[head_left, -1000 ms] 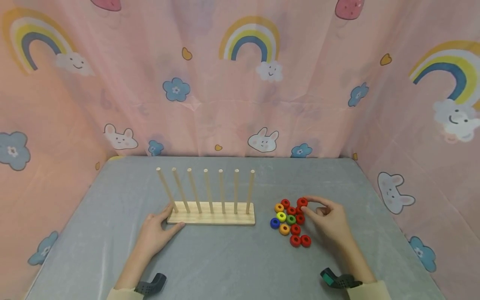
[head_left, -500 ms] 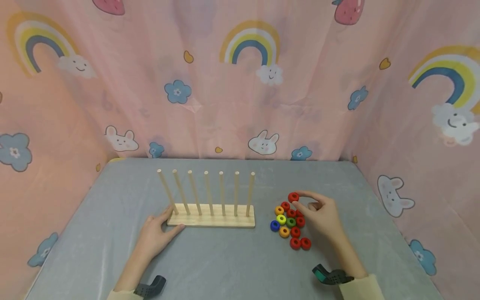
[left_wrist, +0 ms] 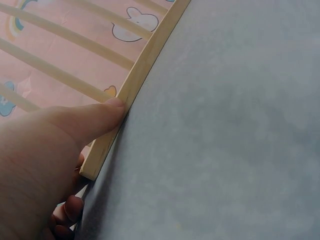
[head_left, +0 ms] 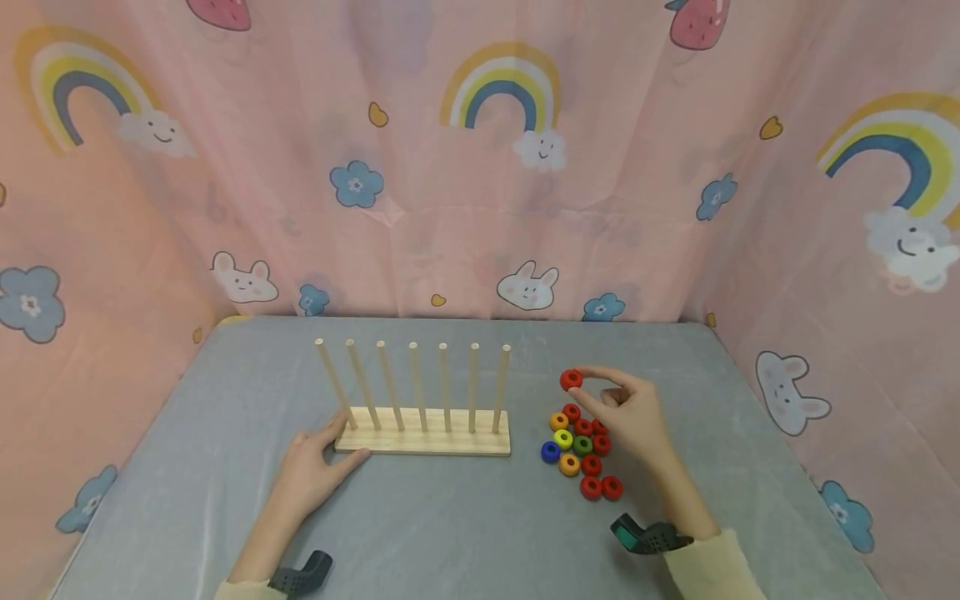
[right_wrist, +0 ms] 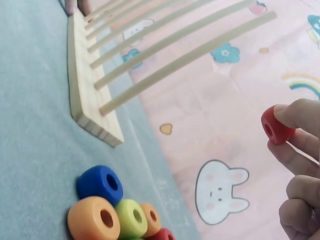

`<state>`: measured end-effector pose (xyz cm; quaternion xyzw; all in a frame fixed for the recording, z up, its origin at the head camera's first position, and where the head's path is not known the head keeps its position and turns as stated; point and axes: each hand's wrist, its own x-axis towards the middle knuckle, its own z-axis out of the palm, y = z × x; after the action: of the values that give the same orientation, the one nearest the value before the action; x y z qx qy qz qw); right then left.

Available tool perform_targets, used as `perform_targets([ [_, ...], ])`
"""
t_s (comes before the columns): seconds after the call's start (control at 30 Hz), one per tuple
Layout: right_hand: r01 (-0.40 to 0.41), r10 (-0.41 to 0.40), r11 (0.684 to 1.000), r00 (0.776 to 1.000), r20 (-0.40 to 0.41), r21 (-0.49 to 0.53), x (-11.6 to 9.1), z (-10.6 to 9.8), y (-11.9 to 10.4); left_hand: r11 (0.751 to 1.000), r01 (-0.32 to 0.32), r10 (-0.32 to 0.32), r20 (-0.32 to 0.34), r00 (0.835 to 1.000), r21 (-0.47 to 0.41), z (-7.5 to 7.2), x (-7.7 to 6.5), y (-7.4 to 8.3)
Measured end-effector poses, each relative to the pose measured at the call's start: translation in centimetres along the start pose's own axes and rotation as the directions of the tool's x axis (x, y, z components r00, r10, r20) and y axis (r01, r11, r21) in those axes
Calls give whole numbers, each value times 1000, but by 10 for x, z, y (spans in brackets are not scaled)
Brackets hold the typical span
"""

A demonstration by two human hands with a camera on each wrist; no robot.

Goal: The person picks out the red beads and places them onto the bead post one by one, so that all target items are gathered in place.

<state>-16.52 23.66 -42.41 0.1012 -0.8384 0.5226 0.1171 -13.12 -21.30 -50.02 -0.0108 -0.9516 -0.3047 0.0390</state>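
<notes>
A red bead (head_left: 572, 380) with a hole through it is pinched between the thumb and forefinger of my right hand (head_left: 630, 408), raised above the bead group. The right wrist view shows the same red bead (right_wrist: 276, 125) at the fingertips, apart from the pegs. My left hand (head_left: 311, 467) grips the left end of a wooden peg rack (head_left: 450, 443), thumb along its front edge and fingers at its far side. Several upright bare pegs stand on the rack. In the left wrist view the thumb presses the rack's edge (left_wrist: 145, 60); the other fingers are partly hidden.
Loose beads lie in a cluster right of the rack: several red ones, a blue bead (head_left: 551, 452), a yellow bead (head_left: 563, 439), a green bead (head_left: 582, 446) and two orange ones. The grey tabletop (head_left: 450, 533) ends at a pink patterned curtain (head_left: 435, 233).
My right hand has lifted the red bead from the cluster's far right side and carried it up and leftward. The left hand and rack stay in place.
</notes>
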Motion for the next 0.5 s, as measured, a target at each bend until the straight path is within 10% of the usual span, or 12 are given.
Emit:
perform_targets([
  [0.5,86,-86,995,996,3,57,13,14,-18,1000,14,-14,13,1000,-9,-1,-1,1],
])
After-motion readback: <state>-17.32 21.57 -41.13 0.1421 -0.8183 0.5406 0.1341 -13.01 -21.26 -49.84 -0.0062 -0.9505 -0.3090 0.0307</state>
